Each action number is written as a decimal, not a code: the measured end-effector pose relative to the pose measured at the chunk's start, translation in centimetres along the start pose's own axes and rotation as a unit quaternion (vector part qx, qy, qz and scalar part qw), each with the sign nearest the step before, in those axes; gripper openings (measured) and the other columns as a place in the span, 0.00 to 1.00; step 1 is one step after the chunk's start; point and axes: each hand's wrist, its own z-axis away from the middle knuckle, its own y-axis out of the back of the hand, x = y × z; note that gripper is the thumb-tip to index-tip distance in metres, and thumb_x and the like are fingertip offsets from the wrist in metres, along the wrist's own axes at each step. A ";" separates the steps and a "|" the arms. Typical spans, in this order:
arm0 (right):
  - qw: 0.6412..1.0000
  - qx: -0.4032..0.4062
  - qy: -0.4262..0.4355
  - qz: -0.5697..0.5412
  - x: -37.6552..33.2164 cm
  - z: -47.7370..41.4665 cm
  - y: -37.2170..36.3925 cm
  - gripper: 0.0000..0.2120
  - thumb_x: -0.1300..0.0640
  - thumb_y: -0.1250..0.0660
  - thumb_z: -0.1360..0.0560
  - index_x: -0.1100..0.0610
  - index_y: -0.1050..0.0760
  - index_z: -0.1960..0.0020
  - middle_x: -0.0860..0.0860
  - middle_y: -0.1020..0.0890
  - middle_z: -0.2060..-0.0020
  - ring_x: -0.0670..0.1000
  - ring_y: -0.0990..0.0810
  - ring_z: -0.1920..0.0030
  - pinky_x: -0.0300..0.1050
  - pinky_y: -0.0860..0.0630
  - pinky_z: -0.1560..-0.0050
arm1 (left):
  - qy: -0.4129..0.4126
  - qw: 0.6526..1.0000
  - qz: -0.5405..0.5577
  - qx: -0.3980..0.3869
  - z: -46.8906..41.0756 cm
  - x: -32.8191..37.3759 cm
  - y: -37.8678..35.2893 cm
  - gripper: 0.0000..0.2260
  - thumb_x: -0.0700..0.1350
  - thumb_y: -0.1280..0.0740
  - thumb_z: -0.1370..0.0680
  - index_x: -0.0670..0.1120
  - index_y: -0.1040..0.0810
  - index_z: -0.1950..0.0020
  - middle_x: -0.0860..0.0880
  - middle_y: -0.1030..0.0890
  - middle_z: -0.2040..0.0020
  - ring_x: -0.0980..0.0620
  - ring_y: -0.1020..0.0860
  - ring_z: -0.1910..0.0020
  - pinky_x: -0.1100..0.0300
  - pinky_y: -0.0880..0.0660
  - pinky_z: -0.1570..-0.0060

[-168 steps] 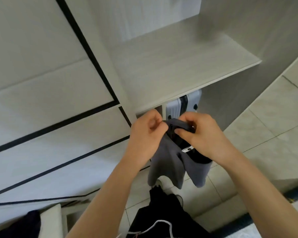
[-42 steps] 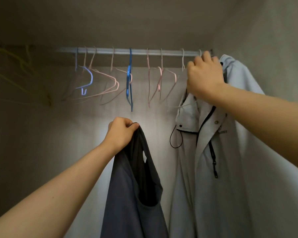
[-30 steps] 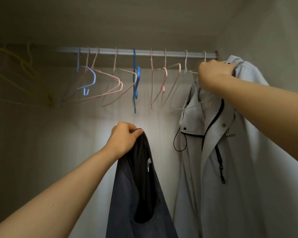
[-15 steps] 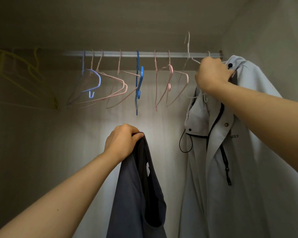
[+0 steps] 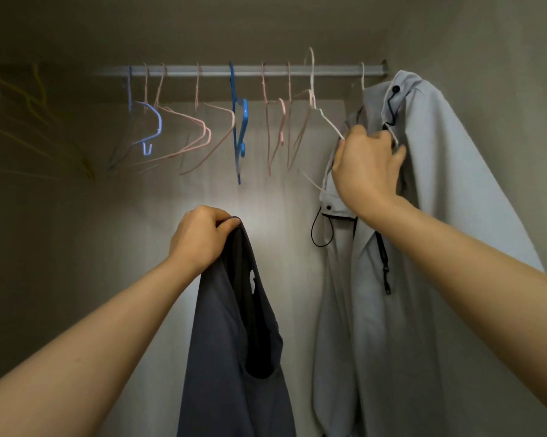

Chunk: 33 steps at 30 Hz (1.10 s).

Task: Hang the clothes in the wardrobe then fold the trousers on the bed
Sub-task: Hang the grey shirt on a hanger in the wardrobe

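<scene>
Left hand (image 5: 199,238) bunches the grey top (image 5: 234,342) at 6 o'clock; right hand (image 5: 365,165), 1 o'clock, fingers curled round a white hanger (image 5: 311,89) (beside the pale jacket (image 5: 439,216)).

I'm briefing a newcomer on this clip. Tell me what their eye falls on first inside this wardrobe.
Two bare arms reaching in dominate the view. At centre the left hand holds up a dark grey top, and the right hand grips a white wire hanger just below the rail. At the right hangs a pale grey jacket, and a bright blue hanger stands out among pink ones on the rail.
</scene>
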 end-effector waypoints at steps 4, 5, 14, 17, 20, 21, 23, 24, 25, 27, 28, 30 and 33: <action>0.998 0.005 -0.029 -0.048 0.5 2.8 1.0 0.10 0.60 0.42 0.20 0.61 0.30 0.41 0.59 0.21 0.48 0.60 0.34 0.37 0.59 0.36 0.39 | 0.017 0.999 0.011 0.033 1.5 1.1 0.8 0.11 0.47 0.34 0.20 0.43 0.15 0.52 0.43 0.16 0.55 0.41 0.21 0.52 0.49 0.24 0.49; 0.997 0.001 -0.043 -0.066 0.4 3.3 1.0 0.10 0.60 0.42 0.20 0.61 0.30 0.41 0.58 0.22 0.47 0.60 0.33 0.38 0.58 0.36 0.42 | 0.028 0.999 0.021 0.039 1.7 1.2 1.0 0.11 0.47 0.34 0.19 0.42 0.15 0.52 0.43 0.16 0.55 0.41 0.21 0.52 0.49 0.24 0.49; 0.948 -0.127 -0.128 -0.263 1.6 10.1 3.8 0.13 0.57 0.50 0.17 0.65 0.30 0.43 0.58 0.25 0.49 0.61 0.30 0.41 0.52 0.32 0.48 | 0.130 0.984 0.125 -0.010 5.7 3.4 3.7 0.13 0.46 0.32 0.21 0.37 0.18 0.58 0.37 0.22 0.60 0.47 0.27 0.60 0.56 0.30 0.58; 0.907 -0.181 -0.180 -0.335 2.3 12.2 3.8 0.11 0.58 0.48 0.18 0.63 0.30 0.49 0.56 0.25 0.56 0.57 0.27 0.54 0.43 0.33 0.61 | 0.165 0.978 0.126 -0.027 7.7 3.1 4.5 0.14 0.48 0.31 0.22 0.37 0.18 0.58 0.36 0.21 0.60 0.48 0.26 0.61 0.55 0.27 0.57; 0.825 -0.276 -0.258 -0.422 3.0 14.7 4.2 0.12 0.54 0.49 0.17 0.56 0.32 0.55 0.52 0.20 0.60 0.52 0.21 0.57 0.41 0.32 0.60 | 0.195 0.974 0.110 -0.044 10.4 3.0 4.9 0.14 0.47 0.31 0.22 0.35 0.19 0.57 0.40 0.24 0.62 0.49 0.27 0.61 0.56 0.28 0.58; 0.792 -0.310 -0.281 -0.443 3.3 15.7 4.4 0.12 0.52 0.50 0.16 0.53 0.34 0.56 0.51 0.18 0.63 0.51 0.18 0.56 0.44 0.32 0.56 | 0.205 0.971 0.108 -0.051 11.3 2.8 4.9 0.14 0.47 0.31 0.22 0.34 0.19 0.56 0.42 0.23 0.62 0.49 0.27 0.61 0.57 0.29 0.57; 0.744 -0.372 -0.303 -0.465 3.9 17.5 4.7 0.13 0.49 0.51 0.16 0.51 0.35 0.56 0.49 0.17 0.68 0.48 0.16 0.57 0.50 0.31 0.53 | 0.226 0.967 0.101 -0.061 12.9 1.8 5.0 0.16 0.47 0.31 0.22 0.32 0.20 0.55 0.43 0.24 0.62 0.50 0.28 0.61 0.58 0.30 0.58; 0.724 -0.392 -0.310 -0.476 4.3 18.4 4.8 0.13 0.49 0.51 0.16 0.51 0.36 0.56 0.50 0.17 0.69 0.48 0.15 0.58 0.50 0.31 0.54 | 0.235 0.966 0.094 -0.063 13.6 1.1 5.0 0.17 0.47 0.30 0.22 0.31 0.21 0.54 0.44 0.25 0.62 0.51 0.29 0.62 0.58 0.31 0.58; 0.702 -0.408 -0.318 -0.490 4.6 19.3 5.1 0.13 0.49 0.50 0.16 0.52 0.36 0.56 0.50 0.17 0.70 0.48 0.15 0.59 0.48 0.31 0.58 | 0.245 0.963 0.088 -0.063 14.3 0.5 5.0 0.17 0.47 0.30 0.22 0.30 0.21 0.54 0.45 0.26 0.62 0.51 0.29 0.62 0.58 0.32 0.58; 0.643 -0.437 -0.334 -0.533 5.1 21.2 5.5 0.13 0.49 0.49 0.16 0.52 0.38 0.57 0.51 0.18 0.70 0.50 0.15 0.59 0.47 0.31 0.62 | 0.269 0.958 0.080 -0.064 15.5 -0.7 4.9 0.17 0.47 0.30 0.22 0.31 0.20 0.55 0.45 0.25 0.62 0.51 0.28 0.61 0.58 0.31 0.58; 0.605 -0.450 -0.345 -0.560 5.2 22.1 5.7 0.12 0.50 0.49 0.16 0.52 0.39 0.57 0.52 0.20 0.70 0.51 0.16 0.60 0.49 0.29 0.61 | 0.278 0.956 0.074 -0.063 16.0 -1.2 5.0 0.15 0.47 0.30 0.22 0.33 0.19 0.56 0.45 0.24 0.62 0.51 0.28 0.61 0.58 0.31 0.58; 0.533 -0.458 -0.369 -0.607 5.2 23.6 6.0 0.12 0.50 0.47 0.16 0.51 0.39 0.57 0.53 0.23 0.72 0.53 0.19 0.65 0.61 0.26 0.54 | 0.299 0.950 0.063 -0.062 17.2 -2.1 5.2 0.13 0.47 0.29 0.22 0.38 0.17 0.60 0.46 0.23 0.64 0.50 0.27 0.61 0.59 0.30 0.57; 0.460 -0.455 -0.399 -0.650 5.4 25.5 6.0 0.12 0.49 0.45 0.17 0.52 0.37 0.58 0.54 0.31 0.74 0.52 0.29 0.72 0.72 0.26 0.49 | 0.340 0.938 0.050 -0.055 18.6 -4.4 5.5 0.11 0.48 0.28 0.24 0.46 0.19 0.65 0.49 0.23 0.67 0.48 0.23 0.59 0.53 0.24 0.50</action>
